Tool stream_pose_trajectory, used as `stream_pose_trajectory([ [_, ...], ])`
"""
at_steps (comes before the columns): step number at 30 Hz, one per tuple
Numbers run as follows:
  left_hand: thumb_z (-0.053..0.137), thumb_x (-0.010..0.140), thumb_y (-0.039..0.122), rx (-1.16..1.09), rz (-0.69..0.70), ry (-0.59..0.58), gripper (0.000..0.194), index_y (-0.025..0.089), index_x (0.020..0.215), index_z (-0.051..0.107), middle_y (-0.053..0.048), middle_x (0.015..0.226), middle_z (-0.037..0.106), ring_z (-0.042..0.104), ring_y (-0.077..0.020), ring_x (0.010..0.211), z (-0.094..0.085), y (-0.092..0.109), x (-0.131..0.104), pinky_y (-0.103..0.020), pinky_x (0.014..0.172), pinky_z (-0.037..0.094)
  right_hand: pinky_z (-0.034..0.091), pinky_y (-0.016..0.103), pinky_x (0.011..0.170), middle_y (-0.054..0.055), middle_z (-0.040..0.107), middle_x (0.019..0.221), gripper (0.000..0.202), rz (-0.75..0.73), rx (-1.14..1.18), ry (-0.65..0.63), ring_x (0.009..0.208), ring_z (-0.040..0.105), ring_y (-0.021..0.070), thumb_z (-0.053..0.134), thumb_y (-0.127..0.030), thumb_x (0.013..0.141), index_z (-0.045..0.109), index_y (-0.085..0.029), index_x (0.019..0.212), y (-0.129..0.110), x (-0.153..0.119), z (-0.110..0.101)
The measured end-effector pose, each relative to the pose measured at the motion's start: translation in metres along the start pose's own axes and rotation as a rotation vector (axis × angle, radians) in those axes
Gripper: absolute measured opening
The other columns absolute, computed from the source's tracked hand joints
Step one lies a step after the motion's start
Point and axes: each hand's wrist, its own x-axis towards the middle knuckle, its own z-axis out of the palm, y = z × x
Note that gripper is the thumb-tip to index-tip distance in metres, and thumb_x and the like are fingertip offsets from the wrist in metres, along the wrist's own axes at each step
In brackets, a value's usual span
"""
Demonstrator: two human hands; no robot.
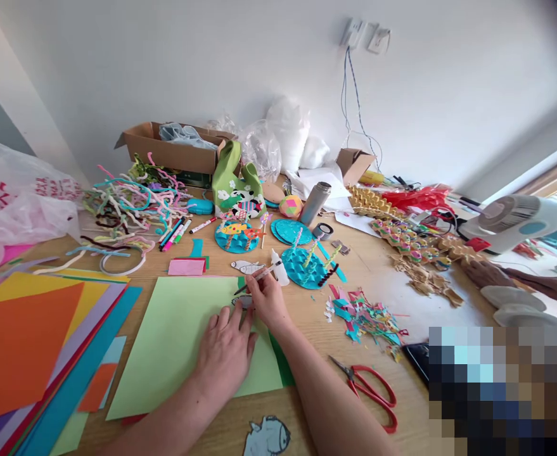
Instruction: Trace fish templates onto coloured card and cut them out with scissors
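A sheet of light green paper [164, 348] lies in front of me, with darker green paper [285, 367] showing under its right edge. My left hand [225, 345] rests flat on the sheet, fingers spread, their tips beside a small grey fish cutout [244, 302]. In my right hand [266, 297] is a slim pen [263, 273], its dark tip close to the cutout's upper edge; the hand partly hides the cutout. A second fish cutout [246, 266] lies just beyond the sheet. Nearer to me is a larger grey-blue fish cutout [266, 437].
Red-handled scissors [373, 389] and paper scraps [366, 316] lie at right. A white glue bottle [279, 269] stands beyond my right hand, near blue discs [301, 266]. Coloured sheets [26, 342] are stacked left; pipe cleaners [135, 196] pile behind. Another person's hand [482, 277] is far right.
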Motion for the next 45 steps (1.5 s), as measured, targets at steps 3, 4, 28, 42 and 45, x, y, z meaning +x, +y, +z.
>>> stream_pose_trajectory([
  [3,0.048,0.092,0.031,0.003,0.001,-0.016,0.038,0.02,0.127,0.059,-0.012,0.133,0.057,0.053,-0.0298,0.101,-0.002,0.0,0.001,-0.046,0.08,0.046,0.04,0.025,0.053,-0.002,0.054,0.064,0.021,-0.02,-0.058,-0.009,0.058,0.05,0.0134,0.05,-0.038,0.088,0.048,-0.021,0.076,0.0,-0.001,-0.001],
  [4,0.048,0.092,0.031,0.004,0.002,-0.018,0.037,0.02,0.125,0.06,-0.011,0.133,0.057,0.053,-0.0296,0.1,-0.002,0.0,0.001,-0.046,0.08,0.046,0.04,0.025,0.054,-0.002,0.054,0.064,0.021,-0.023,-0.075,-0.017,0.057,0.05,0.0135,0.05,-0.038,0.089,0.048,-0.021,0.075,-0.001,-0.001,-0.001],
  [28,0.047,0.092,0.031,-0.018,-0.002,-0.001,0.032,0.019,0.117,0.064,-0.011,0.13,0.057,0.051,-0.0284,0.099,-0.001,0.001,0.001,-0.046,0.08,0.044,0.039,0.027,0.057,-0.001,0.054,0.063,0.021,-0.05,-0.174,-0.069,0.057,0.051,0.0144,0.048,-0.035,0.089,0.047,-0.021,0.072,-0.009,-0.003,-0.001],
  [42,0.048,0.092,0.031,-0.015,0.003,0.004,0.032,0.02,0.119,0.062,-0.011,0.13,0.056,0.051,-0.0282,0.098,-0.003,0.001,0.001,-0.045,0.079,0.044,0.038,0.027,0.055,-0.002,0.052,0.062,0.019,-0.045,-0.187,-0.06,0.057,0.049,0.0146,0.047,-0.034,0.089,0.047,-0.022,0.074,-0.007,-0.002,-0.001],
  [45,0.049,0.092,0.032,-0.005,0.008,0.012,0.034,0.02,0.12,0.062,-0.012,0.13,0.057,0.052,-0.028,0.097,-0.002,0.0,0.001,-0.045,0.079,0.044,0.038,0.027,0.055,-0.002,0.053,0.062,0.019,-0.044,-0.19,-0.045,0.057,0.049,0.0147,0.047,-0.035,0.089,0.048,-0.022,0.075,-0.006,-0.001,-0.002],
])
